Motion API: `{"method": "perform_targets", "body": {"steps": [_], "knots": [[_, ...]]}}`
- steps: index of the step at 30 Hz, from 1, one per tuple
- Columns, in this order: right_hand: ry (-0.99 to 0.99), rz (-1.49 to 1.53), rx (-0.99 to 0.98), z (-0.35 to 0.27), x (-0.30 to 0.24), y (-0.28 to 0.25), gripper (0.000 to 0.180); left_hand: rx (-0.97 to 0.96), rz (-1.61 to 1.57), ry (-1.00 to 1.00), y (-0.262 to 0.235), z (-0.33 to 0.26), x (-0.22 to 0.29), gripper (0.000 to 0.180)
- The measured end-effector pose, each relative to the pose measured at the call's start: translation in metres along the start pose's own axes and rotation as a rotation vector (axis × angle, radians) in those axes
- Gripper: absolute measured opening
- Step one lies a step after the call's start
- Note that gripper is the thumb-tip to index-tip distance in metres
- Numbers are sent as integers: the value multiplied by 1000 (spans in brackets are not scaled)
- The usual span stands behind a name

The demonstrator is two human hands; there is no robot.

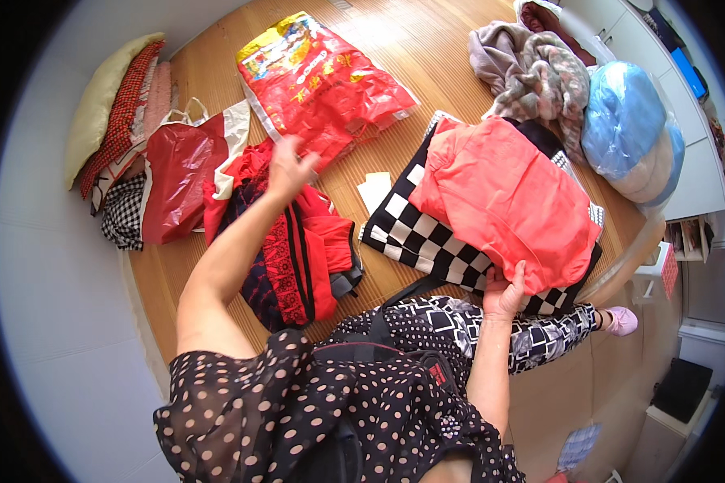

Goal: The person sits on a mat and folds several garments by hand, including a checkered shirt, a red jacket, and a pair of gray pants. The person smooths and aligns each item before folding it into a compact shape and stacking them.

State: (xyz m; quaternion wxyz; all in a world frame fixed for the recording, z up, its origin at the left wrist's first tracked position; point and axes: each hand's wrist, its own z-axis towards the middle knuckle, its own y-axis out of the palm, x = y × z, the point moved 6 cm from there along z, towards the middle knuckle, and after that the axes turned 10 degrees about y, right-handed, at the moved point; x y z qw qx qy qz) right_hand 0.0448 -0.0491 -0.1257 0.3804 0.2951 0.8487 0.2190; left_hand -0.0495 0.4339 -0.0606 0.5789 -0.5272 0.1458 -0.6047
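Note:
A folded coral-red garment (pixel 507 197) lies on a black-and-white checkered cloth (pixel 427 217) at my right. My right hand (pixel 504 295) grips the near edge of the garment, thumb on top and fingers partly hidden beneath. Stretched forward, my left hand (pixel 292 171) has its fingers apart, slightly blurred, at the near edge of a shiny red and yellow plastic bag (pixel 322 84). Whether it touches the bag I cannot tell. Below that hand lies a heap of red and dark patterned clothes (pixel 286 258).
A glossy dark-red bag (pixel 184 181) stands at the left beside stacked cushions (pixel 109 117). At the far right are a crumpled grey blanket (pixel 532 72) and a blue bundle in clear plastic (pixel 628 121). A small white paper (pixel 374 191) lies mid-surface on the wooden slats.

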Motion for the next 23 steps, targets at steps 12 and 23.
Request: {"method": "perform_targets", "body": {"steps": [12, 23], "knots": [[-28, -63, 26, 1, -5, -4, 34, 164, -1356, -433, 75, 149, -34, 67], [27, -82, -48, 8, -2, -8, 37, -84, 603, -756, -13, 16, -150, 80]]}}
